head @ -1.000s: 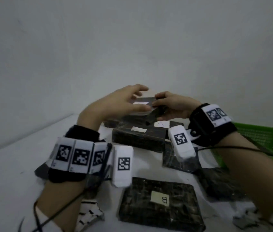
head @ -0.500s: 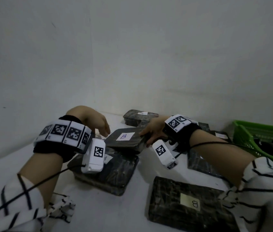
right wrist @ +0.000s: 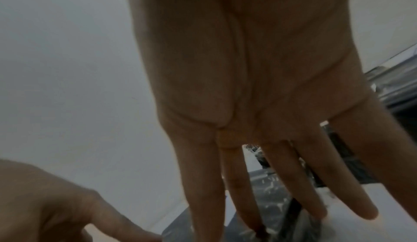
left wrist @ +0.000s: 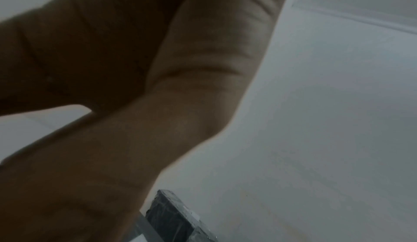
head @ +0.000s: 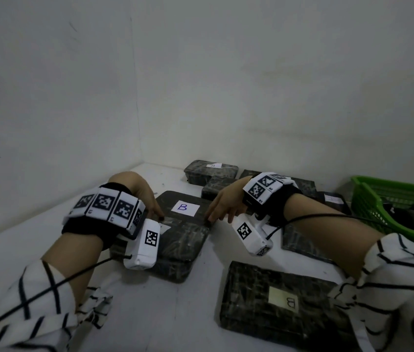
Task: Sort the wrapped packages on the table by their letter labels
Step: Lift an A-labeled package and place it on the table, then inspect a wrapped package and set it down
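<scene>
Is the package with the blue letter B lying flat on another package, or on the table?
On another package: the B package lies flat across its far part.

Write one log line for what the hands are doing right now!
left hand: on B package | right hand: fingers straight, on its right edge | package: stacked on another

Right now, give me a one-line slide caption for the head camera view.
Both hands, left hand and right hand, set a B-labelled package atop another wrapped package.
</scene>
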A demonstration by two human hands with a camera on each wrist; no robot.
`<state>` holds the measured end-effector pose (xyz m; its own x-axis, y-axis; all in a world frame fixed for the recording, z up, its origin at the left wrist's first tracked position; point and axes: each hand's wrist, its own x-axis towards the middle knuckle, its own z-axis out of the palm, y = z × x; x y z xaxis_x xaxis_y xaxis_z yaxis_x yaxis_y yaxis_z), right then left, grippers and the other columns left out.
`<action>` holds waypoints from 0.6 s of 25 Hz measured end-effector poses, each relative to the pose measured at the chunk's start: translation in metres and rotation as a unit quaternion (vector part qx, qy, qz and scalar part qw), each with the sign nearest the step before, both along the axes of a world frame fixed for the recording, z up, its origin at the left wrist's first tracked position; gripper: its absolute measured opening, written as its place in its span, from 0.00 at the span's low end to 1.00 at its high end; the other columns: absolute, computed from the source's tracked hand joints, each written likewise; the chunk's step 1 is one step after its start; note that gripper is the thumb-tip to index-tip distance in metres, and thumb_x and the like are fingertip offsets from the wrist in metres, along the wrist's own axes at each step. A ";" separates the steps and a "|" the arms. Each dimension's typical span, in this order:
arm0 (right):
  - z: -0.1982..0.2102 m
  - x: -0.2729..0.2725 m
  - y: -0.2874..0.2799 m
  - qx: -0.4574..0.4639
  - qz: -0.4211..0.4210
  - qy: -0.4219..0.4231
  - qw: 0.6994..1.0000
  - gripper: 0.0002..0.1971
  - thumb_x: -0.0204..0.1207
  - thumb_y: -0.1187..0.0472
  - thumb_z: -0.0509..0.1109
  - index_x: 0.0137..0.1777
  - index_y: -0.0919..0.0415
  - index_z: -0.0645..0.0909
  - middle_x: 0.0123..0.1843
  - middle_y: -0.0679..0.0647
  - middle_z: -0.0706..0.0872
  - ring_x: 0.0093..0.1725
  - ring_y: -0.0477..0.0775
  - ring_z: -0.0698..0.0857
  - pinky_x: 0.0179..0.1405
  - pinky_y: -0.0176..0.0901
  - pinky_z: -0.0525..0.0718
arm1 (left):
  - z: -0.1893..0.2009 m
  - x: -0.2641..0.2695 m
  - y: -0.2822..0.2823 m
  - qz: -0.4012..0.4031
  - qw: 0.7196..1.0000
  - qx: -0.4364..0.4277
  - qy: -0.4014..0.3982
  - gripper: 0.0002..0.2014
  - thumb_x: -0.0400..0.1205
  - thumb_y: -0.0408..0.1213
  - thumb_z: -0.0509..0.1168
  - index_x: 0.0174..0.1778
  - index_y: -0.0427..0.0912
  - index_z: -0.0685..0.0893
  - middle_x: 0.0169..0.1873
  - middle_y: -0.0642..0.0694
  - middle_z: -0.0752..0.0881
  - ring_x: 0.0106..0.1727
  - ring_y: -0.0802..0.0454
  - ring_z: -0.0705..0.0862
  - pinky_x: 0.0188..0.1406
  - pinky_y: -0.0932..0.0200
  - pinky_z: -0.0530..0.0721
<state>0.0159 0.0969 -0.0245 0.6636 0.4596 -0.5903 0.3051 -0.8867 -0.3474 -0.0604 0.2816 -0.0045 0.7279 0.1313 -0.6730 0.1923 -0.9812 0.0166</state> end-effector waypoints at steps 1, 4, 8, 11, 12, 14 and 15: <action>0.000 -0.001 0.000 -0.020 0.011 -0.012 1.000 0.22 0.81 0.57 0.64 0.75 0.55 0.71 0.71 0.63 0.77 0.67 0.63 0.78 0.60 0.46 0.77 | -0.001 0.000 -0.003 -0.002 1.000 0.007 -0.009 0.27 0.83 0.28 0.57 0.79 0.48 0.64 0.79 0.42 0.62 0.76 0.42 0.67 0.63 0.56 0.73; 0.002 -0.003 -0.008 -0.017 0.005 -0.015 1.000 0.23 0.82 0.56 0.63 0.76 0.56 0.70 0.75 0.64 0.72 0.69 0.64 0.76 0.63 0.50 0.76 | -0.002 -0.003 -0.013 -0.005 0.999 0.027 -0.028 0.28 0.83 0.28 0.58 0.79 0.47 0.62 0.79 0.42 0.62 0.77 0.42 0.65 0.63 0.57 0.73; 0.021 -0.016 -0.038 0.057 -0.014 0.005 0.998 0.21 0.82 0.60 0.62 0.75 0.61 0.71 0.67 0.67 0.79 0.45 0.53 0.82 0.38 0.37 0.84 | -0.002 -0.008 -0.025 -0.011 0.995 0.062 -0.077 0.26 0.83 0.40 0.61 0.78 0.44 0.66 0.77 0.43 0.67 0.77 0.43 0.66 0.73 0.52 0.69; 0.038 -0.038 -0.072 0.091 -0.044 0.002 0.995 0.20 0.81 0.61 0.63 0.72 0.63 0.73 0.63 0.67 0.81 0.49 0.59 0.82 0.32 0.36 0.86 | 0.010 -0.014 -0.051 -0.082 0.973 0.074 -0.202 0.25 0.83 0.50 0.59 0.75 0.42 0.71 0.73 0.43 0.73 0.72 0.44 0.72 0.69 0.53 0.69; 0.043 -0.048 -0.083 0.077 -0.047 0.003 0.996 0.19 0.82 0.60 0.62 0.72 0.61 0.73 0.63 0.66 0.81 0.52 0.59 0.82 0.34 0.36 0.86 | 0.014 -0.020 -0.063 -0.094 0.967 0.029 -0.237 0.25 0.83 0.50 0.59 0.73 0.42 0.72 0.72 0.43 0.75 0.71 0.45 0.74 0.69 0.53 0.70; 0.046 -0.066 -0.108 0.017 -0.044 -0.004 0.999 0.19 0.81 0.58 0.62 0.72 0.58 0.73 0.61 0.61 0.82 0.51 0.57 0.83 0.39 0.40 0.86 | 0.019 -0.032 -0.092 -0.118 0.957 -0.070 -0.256 0.22 0.83 0.51 0.58 0.68 0.43 0.76 0.64 0.44 0.79 0.63 0.47 0.79 0.64 0.52 0.78; 0.044 -0.076 -0.123 -0.024 -0.045 -0.008 0.999 0.20 0.81 0.56 0.63 0.72 0.58 0.72 0.62 0.60 0.82 0.50 0.56 0.84 0.42 0.42 0.85 | 0.019 -0.039 -0.106 -0.127 0.957 -0.109 -0.238 0.20 0.83 0.52 0.57 0.63 0.42 0.79 0.58 0.43 0.82 0.56 0.48 0.82 0.56 0.53 0.82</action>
